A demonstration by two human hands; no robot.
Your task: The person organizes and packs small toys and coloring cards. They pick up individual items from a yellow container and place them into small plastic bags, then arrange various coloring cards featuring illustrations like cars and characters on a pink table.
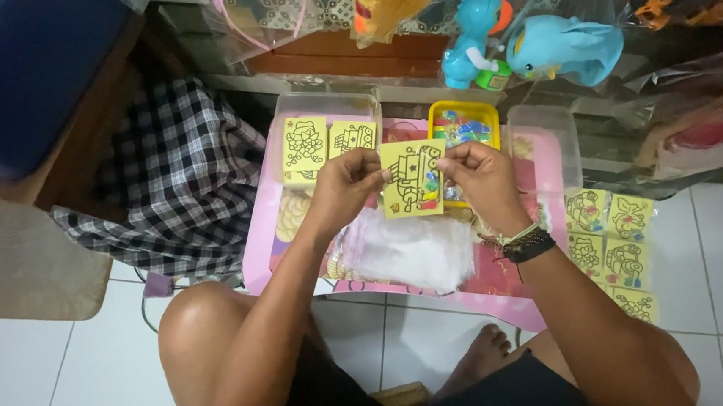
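Yellow sand-art card with a black line drawing, partly coloured, is held up between both hands above the pink surface; the left hand has its fingers pinched together on the card's left edge, and the right hand has its fingers closed on the card's upper right corner; the right wrist wears beaded bracelets. Beneath the card lies a pile of clear plastic sleeves; behind it stands a small yellow tray with colourful pieces inside, between two clear plastic containers. Two more yellow cards lie just left of the held one, on the left container; a further group of yellow cards lies on the white tiled floor to the right. A black-and-white checked cloth is draped at the left, and blue toy birds sit in plastic at the top.
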